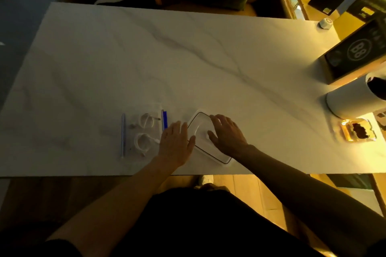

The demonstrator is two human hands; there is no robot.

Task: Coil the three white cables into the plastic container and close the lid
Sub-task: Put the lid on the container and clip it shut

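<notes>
The clear plastic container (144,130) sat open near the table's (188,58) front edge with coiled white cables (146,120) inside — two coils could be made out — and blue clips along its sides. Just right of it lay the clear lid (203,131), dark-rimmed, with the left hand (176,144) and right hand (227,133) over its edges, fingers spread and gripping nothing. Far right stood a dark box (355,52) marked "B8" — near a white cylinder (353,98).

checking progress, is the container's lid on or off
Off. The lid lies on the table under both hands, right of the open container, where coiled cables show.
</notes>
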